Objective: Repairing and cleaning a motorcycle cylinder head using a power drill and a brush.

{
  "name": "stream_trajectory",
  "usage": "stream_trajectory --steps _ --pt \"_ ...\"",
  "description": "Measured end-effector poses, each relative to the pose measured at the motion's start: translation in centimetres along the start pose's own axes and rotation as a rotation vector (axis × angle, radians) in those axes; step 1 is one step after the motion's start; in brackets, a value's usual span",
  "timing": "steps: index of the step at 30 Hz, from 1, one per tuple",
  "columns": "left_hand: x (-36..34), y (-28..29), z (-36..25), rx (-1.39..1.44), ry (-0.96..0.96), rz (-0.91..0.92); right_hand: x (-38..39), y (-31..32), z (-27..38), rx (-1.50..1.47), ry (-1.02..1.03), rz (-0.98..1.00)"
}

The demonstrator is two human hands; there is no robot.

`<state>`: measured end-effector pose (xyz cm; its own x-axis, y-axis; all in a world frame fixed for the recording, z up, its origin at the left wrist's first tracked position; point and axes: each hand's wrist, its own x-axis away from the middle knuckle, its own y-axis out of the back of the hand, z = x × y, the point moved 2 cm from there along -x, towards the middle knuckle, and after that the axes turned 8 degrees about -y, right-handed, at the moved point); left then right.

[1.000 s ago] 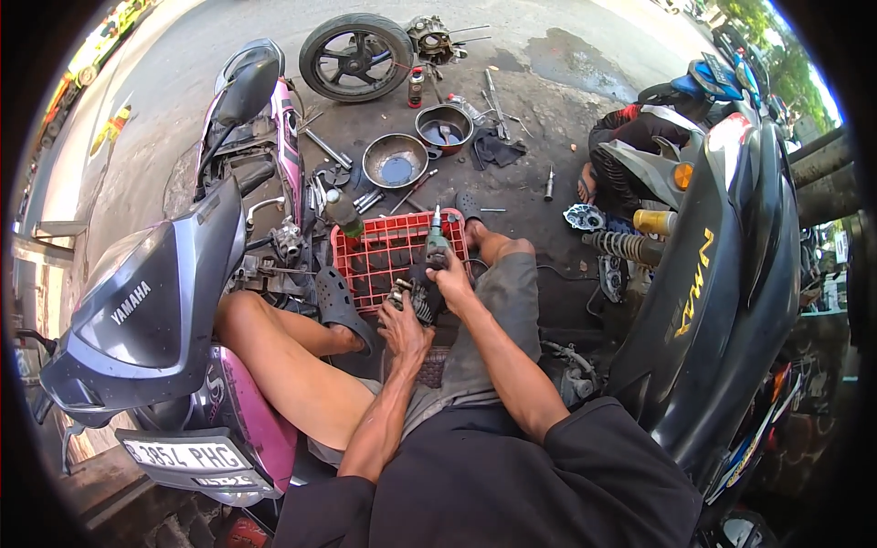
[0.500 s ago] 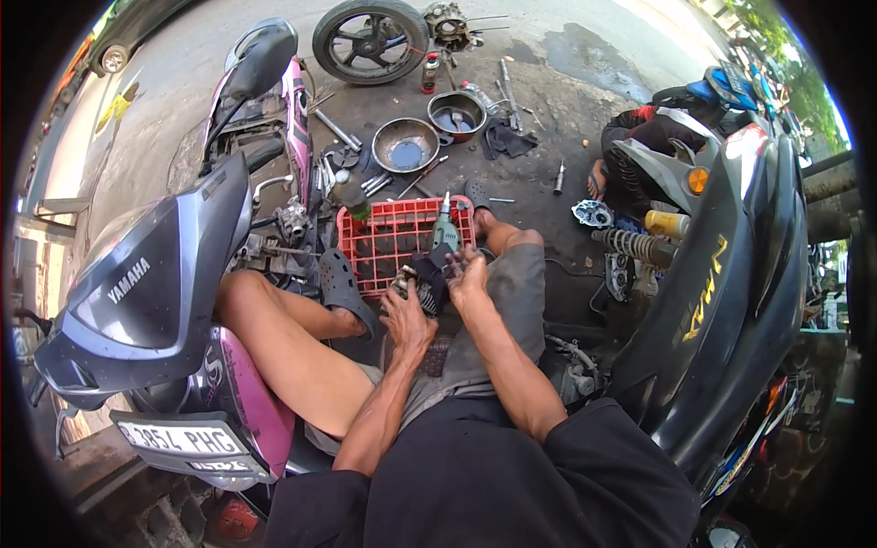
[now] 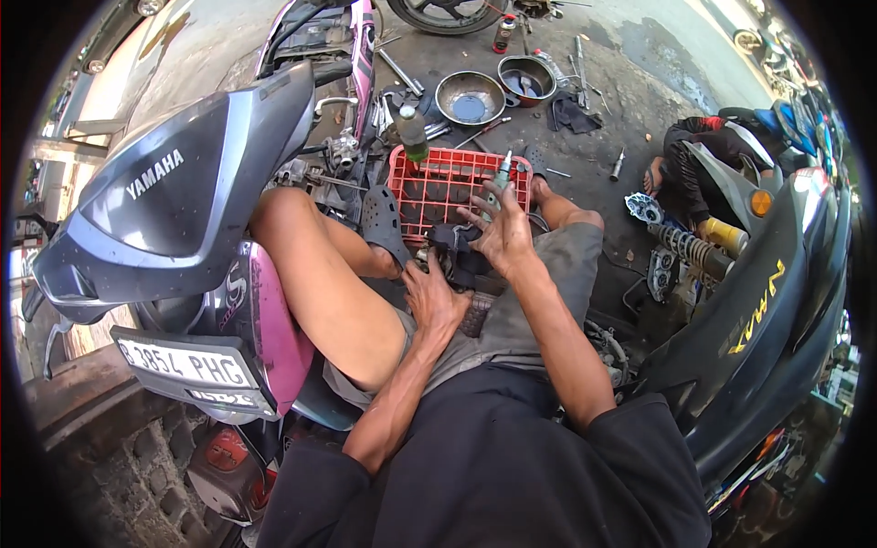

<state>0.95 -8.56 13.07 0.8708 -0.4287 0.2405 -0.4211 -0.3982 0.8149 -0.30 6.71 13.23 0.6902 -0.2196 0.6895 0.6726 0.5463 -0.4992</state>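
Observation:
My left hand [image 3: 436, 292] is closed around a finned metal engine part [image 3: 424, 259] in my lap, its lower side hidden by the fingers. A black cloth [image 3: 464, 259] lies against the part. My right hand [image 3: 508, 236] is raised just right of the cloth, palm up, its fingers spread with nothing visible in them. Beyond those fingers a green power drill [image 3: 499, 183] points upward at the right side of a red plastic crate [image 3: 398, 175]; the hand partly covers it.
A green bottle [image 3: 414, 137] stands at the crate's far edge. Farther off are a metal bowl [image 3: 470, 99] and a pot [image 3: 527, 82]. Scooters flank me: a grey-and-pink one [image 3: 164, 210] left, a black one [image 3: 776, 310] right. A person [image 3: 685, 169] crouches at right, near a shock absorber [image 3: 687, 248].
My right hand has moved away from the cloth and lifted, its fingers spreading. My left hand keeps the engine part in my lap. The whole view has shifted.

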Motion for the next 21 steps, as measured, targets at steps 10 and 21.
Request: stream_trajectory --steps 10,21 --pt "-0.1 -1.3 2.1 0.069 -0.375 -0.213 4.2 -5.2 -2.2 1.611 0.651 0.306" --pt "-1.5 2.9 -1.6 -0.015 -0.145 0.066 2.1 -2.9 1.8 0.566 0.283 0.036"
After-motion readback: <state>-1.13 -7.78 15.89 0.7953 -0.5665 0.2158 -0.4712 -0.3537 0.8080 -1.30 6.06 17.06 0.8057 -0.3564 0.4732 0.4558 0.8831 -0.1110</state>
